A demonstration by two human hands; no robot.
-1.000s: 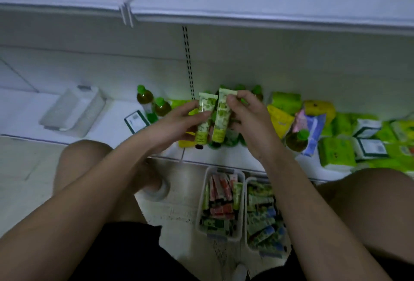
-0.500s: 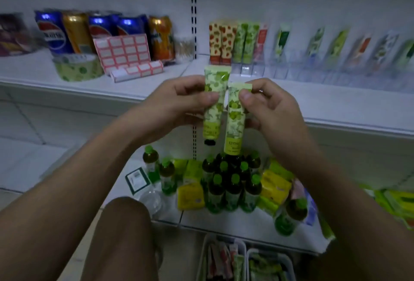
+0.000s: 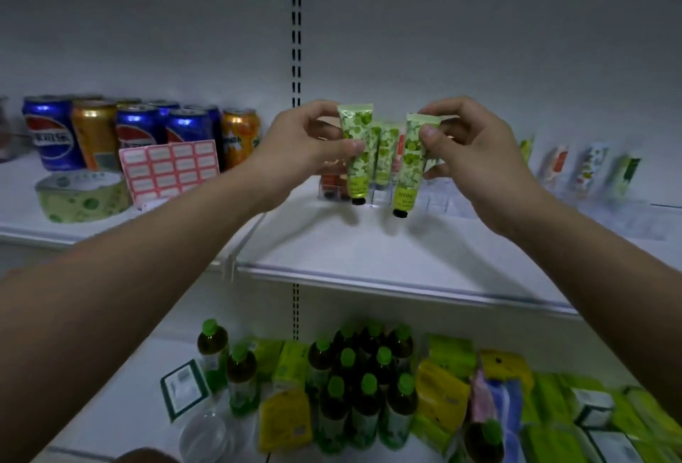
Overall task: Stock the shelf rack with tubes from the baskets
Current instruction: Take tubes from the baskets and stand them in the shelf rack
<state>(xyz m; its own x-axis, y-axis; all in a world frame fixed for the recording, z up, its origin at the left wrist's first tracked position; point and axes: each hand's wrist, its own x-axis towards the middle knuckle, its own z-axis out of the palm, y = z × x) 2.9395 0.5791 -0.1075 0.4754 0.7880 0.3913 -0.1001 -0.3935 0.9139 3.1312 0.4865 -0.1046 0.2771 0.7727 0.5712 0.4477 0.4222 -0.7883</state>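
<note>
Green tubes, one pinched in each hand, seemingly above shelf

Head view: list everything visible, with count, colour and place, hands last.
Green leaf-print tubes held cap-down: two, one in each hand, left-hand tube, right-hand tube.
Matching green tubes standing in the rack: at least two, behind the held ones.
More printed tubes: several, mixed colours, right along the middle shelf.
Drink cans: several, blue and orange, left on the middle shelf.
Red-bordered label sheet: one, leaning before the cans.
Green patterned tape roll: one, far left.
Green-capped dark bottles: over ten, bottom shelf.
Yellow and green packets: many, bottom shelf.
Left hand, right hand: each pinching a tube.
</note>
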